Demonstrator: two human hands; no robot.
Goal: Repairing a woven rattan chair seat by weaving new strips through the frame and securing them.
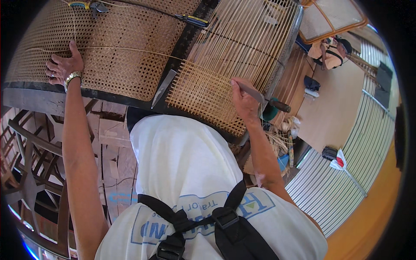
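My left hand (65,68), with a metal-banded watch (73,79) at the wrist, rests on a panel of woven cane webbing (125,65). Its thumb stands away from the bent fingers, and a thin cane strand (130,49) passes at the hand and runs right to the weave. My right hand (246,104) is closed on a flat-bladed tool, seemingly a knife (252,91), whose wooden handle (281,105) sticks out to the right. Its fingertips are at the partly woven cane panel (203,93). Between the panels, a flat pointed metal strip (164,88) lies on the dark frame (149,103).
Yellow-handled pruning shears (99,7) and a black-and-yellow handled tool (192,20) lie on the far part. Loose cane (279,141) is bundled at the right. Wooden chair frames (39,151) stand at the left. Another person (330,53) sits at the far right.
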